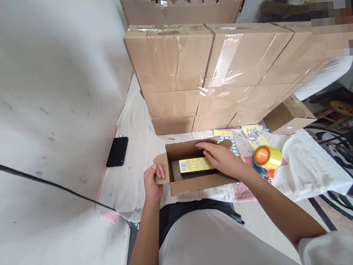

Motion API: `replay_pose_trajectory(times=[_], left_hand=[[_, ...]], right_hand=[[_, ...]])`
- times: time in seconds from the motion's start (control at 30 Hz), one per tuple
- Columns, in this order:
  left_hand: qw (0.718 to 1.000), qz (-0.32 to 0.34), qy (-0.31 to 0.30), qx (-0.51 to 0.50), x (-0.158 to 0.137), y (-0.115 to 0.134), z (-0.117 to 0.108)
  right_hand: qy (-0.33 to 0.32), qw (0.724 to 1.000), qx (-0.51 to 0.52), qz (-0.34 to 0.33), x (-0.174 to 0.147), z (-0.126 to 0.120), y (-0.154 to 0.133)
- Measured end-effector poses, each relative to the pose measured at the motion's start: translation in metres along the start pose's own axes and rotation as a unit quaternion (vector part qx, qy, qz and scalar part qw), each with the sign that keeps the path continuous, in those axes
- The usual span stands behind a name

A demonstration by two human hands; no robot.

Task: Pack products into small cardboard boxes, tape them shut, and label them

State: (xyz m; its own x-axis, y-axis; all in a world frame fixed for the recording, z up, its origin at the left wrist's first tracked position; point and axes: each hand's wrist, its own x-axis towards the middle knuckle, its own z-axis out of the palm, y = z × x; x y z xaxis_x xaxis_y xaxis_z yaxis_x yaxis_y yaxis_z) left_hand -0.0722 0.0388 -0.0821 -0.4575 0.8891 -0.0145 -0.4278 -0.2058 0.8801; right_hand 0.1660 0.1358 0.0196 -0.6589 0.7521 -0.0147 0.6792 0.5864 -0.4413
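Note:
An open cardboard box (pixel 196 185) lies on the cloth-covered table in front of me with its flaps spread. My left hand (pixel 154 179) is closed on the box's left end flap, fingers curled over its edge. Inside the box sits a long yellow carton (pixel 194 164) with a barcode at its left end. My right hand (pixel 220 157) reaches across the box's right half, over the right end of the carton. Its visible fingers are stretched out and it covers that end, so contact there is unclear.
A wall of taped cardboard boxes (pixel 170 63) stands behind. A black phone (pixel 117 151) lies at left beside the white wall. Tape rolls (pixel 267 157) sit at right, with a small closed box (pixel 289 116) beyond. A person (pixel 326 79) is at the far right. A black cable (pixel 45 182) crosses the left.

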Motion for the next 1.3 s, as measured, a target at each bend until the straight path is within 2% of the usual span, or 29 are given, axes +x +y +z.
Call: replay_pose_trajectory(times=[0.07,0.2,0.27,0.37,0.43,0.5,0.6,0.67,0.73,0.83,1.0,1.07,1.17,1.23,1.3], left_hand=[[1.000,0.011,-0.010,0.008,0.000,0.001,-0.001],[0.998,0.052,-0.016,0.019,-0.002,0.001,-0.002],[0.996,0.080,-0.010,0.028,-0.004,-0.001,-0.003],[0.991,0.119,0.000,0.053,-0.009,-0.008,-0.007],[0.981,0.159,-0.023,0.113,-0.011,-0.013,-0.013],[0.958,0.189,-0.094,0.194,-0.013,-0.015,-0.021],[0.891,0.207,-0.224,0.336,-0.011,-0.009,-0.029],[0.835,0.236,-0.259,0.423,-0.009,-0.003,-0.029],[0.800,0.265,-0.264,0.469,-0.006,0.000,-0.027],[0.790,0.281,-0.264,0.477,-0.005,0.000,-0.023],[0.791,0.289,-0.260,0.473,-0.007,-0.006,-0.026],[0.793,0.291,-0.258,0.468,-0.008,-0.008,-0.027],[0.796,0.292,-0.256,0.463,-0.008,-0.008,-0.027],[0.802,0.288,-0.254,0.457,-0.009,-0.009,-0.027],[0.809,0.285,-0.251,0.448,-0.009,-0.008,-0.027]], right_hand=[[0.053,0.999,-0.006,-0.004,-0.003,-0.005,-0.001],[0.136,0.985,-0.104,0.014,-0.011,-0.017,0.002],[0.135,0.985,-0.103,0.012,-0.014,-0.021,0.009],[0.118,0.992,-0.035,-0.021,-0.017,-0.019,0.027],[0.122,0.992,0.014,-0.034,-0.018,-0.015,0.039],[0.132,0.989,0.062,-0.037,-0.019,-0.010,0.048],[0.155,0.974,0.166,-0.027,-0.020,-0.005,0.051],[0.178,0.956,0.232,-0.016,-0.019,-0.002,0.046],[0.199,0.940,0.277,-0.019,-0.019,0.000,0.040],[0.189,0.927,0.318,-0.055,-0.020,0.005,0.033],[0.095,0.940,0.314,-0.095,-0.025,0.014,0.031],[0.063,0.918,0.380,-0.099,-0.026,0.018,0.032],[0.034,0.858,0.503,-0.093,-0.024,0.022,0.037],[0.046,0.828,0.555,-0.072,-0.022,0.026,0.043],[0.077,0.811,0.579,-0.039,-0.020,0.033,0.051]])
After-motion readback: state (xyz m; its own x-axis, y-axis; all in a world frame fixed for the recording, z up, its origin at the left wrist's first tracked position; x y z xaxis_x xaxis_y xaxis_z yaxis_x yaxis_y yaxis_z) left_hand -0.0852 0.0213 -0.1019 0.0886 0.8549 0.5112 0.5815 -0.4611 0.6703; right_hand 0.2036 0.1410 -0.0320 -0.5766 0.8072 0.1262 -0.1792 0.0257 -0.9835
